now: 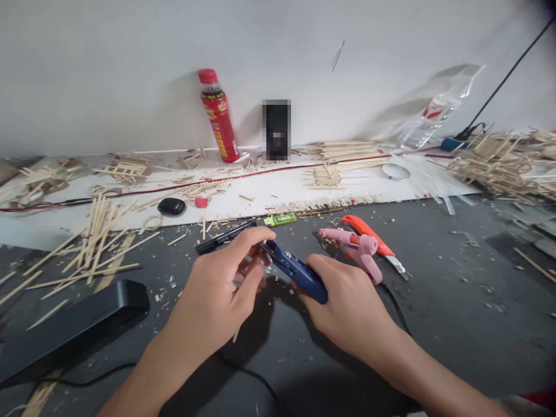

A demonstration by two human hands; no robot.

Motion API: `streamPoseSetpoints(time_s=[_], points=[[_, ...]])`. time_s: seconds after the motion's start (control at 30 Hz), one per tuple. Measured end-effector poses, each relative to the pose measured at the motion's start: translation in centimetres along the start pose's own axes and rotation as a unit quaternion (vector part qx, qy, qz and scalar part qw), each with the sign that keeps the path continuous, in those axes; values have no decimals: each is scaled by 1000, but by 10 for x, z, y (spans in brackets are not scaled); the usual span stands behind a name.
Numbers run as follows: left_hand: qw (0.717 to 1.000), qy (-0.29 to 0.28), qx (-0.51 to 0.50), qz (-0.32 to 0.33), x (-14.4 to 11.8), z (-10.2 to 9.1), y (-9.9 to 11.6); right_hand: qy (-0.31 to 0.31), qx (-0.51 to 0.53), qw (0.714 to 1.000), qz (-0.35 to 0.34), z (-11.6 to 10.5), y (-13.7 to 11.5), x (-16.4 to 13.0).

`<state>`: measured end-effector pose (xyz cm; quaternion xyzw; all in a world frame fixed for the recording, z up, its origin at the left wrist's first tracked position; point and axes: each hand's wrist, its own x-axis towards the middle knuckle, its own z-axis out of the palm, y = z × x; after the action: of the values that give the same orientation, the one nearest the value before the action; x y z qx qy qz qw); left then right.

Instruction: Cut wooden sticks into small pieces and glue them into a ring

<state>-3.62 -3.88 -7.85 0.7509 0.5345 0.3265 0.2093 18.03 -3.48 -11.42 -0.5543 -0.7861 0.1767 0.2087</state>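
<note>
Right hand (347,304) is wrapped around the handle of a blue cutter (294,271), near centre of the dark work surface (434,324). Tool's black tip points left and far, toward the left hand.

Left hand (221,289) is pinched narrow: thumb and forefinger meet right at the cutter tip. Looks like a thin stick piece between the fingertips, too small to tell for sure. The fingertips are touching or just beside the cutter's tip.

Just beyond the left hand: a black pen-like tool (223,237) lying on the surface, angled up to the right. Green lighter (281,219) just past it, at the edge of the white sheet (278,194).

Right of the cutter, just past the right hand: pink glue gun (358,249) lying on its side, nozzle left. Its black cord runs near along the right wrist. Orange utility knife (373,240) lies just beyond the gun, blade end pointing right and near.

Left side: loose heap of wooden sticks (98,237) spread over the sheet edge and dark surface. Black box (73,327) near left, cable trailing from it.

Far side, by the wall: red bottle (219,119) with red cap upright, 1 black object beside it is blurred out. Small black case (171,206) on the sheet. Stick assemblies (330,174) far centre, bigger stick pile (495,165) far right, plastic bag (438,107) leaning on the wall.
</note>
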Motion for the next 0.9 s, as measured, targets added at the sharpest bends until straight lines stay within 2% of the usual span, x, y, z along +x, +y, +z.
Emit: streamPoseSetpoints(time_s=[0.1,0.4,0.67,0.8,0.9], points=[[1000,-3,18,4,1,-2,1,-13,-16,1000,14,1,0,1],[995,-29,91,-12,0,-4,2,-56,44,996,59,6,-1,5],[997,-47,41,-51,4,-4,2,-56,7,996,63,11,-1,8],[994,-64,26,-85,8,-2,-4,-58,-14,996,67,7,-2,7],[994,-58,32,-86,9,-1,-6,-59,-40,995,66,2,-3,5]])
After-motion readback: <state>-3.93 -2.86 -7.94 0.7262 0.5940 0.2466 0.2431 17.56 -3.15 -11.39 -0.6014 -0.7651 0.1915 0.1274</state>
